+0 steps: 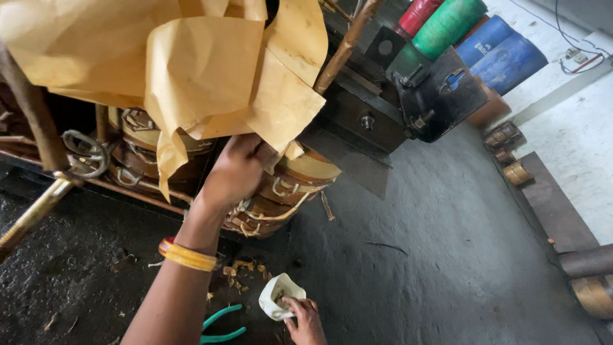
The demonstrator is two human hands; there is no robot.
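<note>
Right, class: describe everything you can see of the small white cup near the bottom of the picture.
The white cup is small, thin-walled and looks like soft plastic or paper, its rim squeezed out of round. It sits low on the dark floor, tilted with its mouth upward, showing brownish bits inside. The right hand grips its lower edge with the fingertips. Green-handled pliers lie just to its left, not touching it.

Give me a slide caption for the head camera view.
Left hand on brown paper over stacked coils; right hand holds a white cup.
</note>
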